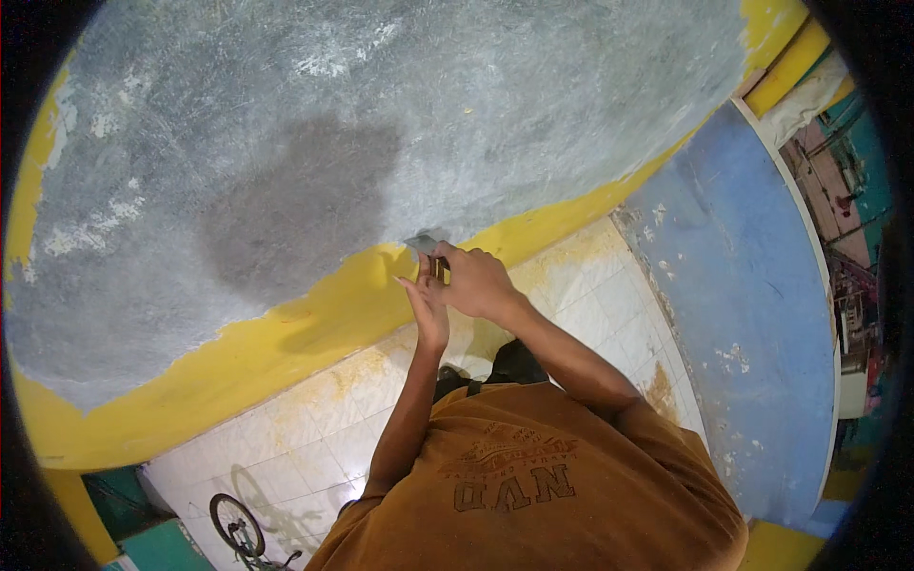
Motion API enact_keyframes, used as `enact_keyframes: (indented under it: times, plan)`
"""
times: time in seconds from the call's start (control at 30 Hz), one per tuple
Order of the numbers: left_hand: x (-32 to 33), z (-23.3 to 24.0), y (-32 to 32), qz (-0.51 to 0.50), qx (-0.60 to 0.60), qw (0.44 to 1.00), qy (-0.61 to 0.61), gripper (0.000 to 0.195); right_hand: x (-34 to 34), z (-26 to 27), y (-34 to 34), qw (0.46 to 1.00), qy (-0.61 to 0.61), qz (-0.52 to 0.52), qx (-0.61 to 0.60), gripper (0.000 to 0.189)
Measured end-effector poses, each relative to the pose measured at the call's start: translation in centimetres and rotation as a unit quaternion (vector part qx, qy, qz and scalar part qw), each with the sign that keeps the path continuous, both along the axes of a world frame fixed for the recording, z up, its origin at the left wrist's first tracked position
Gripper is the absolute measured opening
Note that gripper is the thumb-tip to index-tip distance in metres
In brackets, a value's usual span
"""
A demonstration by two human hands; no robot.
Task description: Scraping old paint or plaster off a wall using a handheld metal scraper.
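Note:
My right hand (477,280) is closed around a flat-bladed scraper (423,243), its grey blade at the lower edge of the grey patch on the wall (500,121). My left hand (430,314) is raised right beside it, thumb apart and fingertips up against the tool just below the blade. Whether those fingers grip the tool or only touch it is hidden by the overlap of the hands. Yellow paint (343,296) borders the grey patch in a ragged line, and pale white smears mark parts of the grey.
A blue, chipped low wall (742,307) curves along the right. White floor tiles (314,457) with yellowish stains run along the wall's foot. A bicycle wheel (237,524) stands at the lower left, near a green panel (168,546). Cluttered items lie beyond the blue wall.

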State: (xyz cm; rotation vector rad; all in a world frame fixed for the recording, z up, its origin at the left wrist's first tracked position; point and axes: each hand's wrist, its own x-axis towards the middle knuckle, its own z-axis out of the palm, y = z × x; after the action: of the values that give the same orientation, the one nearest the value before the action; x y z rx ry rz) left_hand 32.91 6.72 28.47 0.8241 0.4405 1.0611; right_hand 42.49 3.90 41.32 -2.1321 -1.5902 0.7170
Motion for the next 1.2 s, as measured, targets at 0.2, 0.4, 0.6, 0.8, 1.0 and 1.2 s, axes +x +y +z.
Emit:
enact_keyframes:
  times: [0.2, 0.4, 0.6, 0.8, 1.0, 1.2]
  plan:
    - [-0.7, 1.2, 0.6, -0.021, 0.018, 1.0, 0.002, 0.094, 0.2, 0.3, 0.5, 0.998, -0.042, 0.035, -0.022, 0.049]
    - [-1.5, 0.7, 0.6, -0.026, -0.012, 1.0, -0.001, 0.096, -0.2, -1.7, 1.4, 0.998, -0.028, 0.047, -0.024, 0.05]
    - [-1.8, -2.2, 1.4, -0.064, -0.163, 0.982, -0.067, 0.095, -0.1, -3.8, 3.4, 0.992, -0.017, 0.069, -0.106, 0.055]
    - [-1.9, -3.1, 0.7, -0.052, -0.041, 0.996, -0.052, 0.094, -2.2, -2.9, 0.1, 0.999, -0.038, -0.011, 0.006, 0.06]
    - [-1.6, -2.1, 0.5, -0.045, -0.09, 0.992, -0.08, 0.098, -2.6, -1.8, -0.1, 0.999, -0.008, -0.031, -0.001, 0.06]
    - [-0.8, -1.5, 0.3, -0.029, -0.111, 0.989, -0.098, 0.095, -1.6, -1.9, 0.1, 0.999, -0.045, -0.011, -0.002, 0.052]
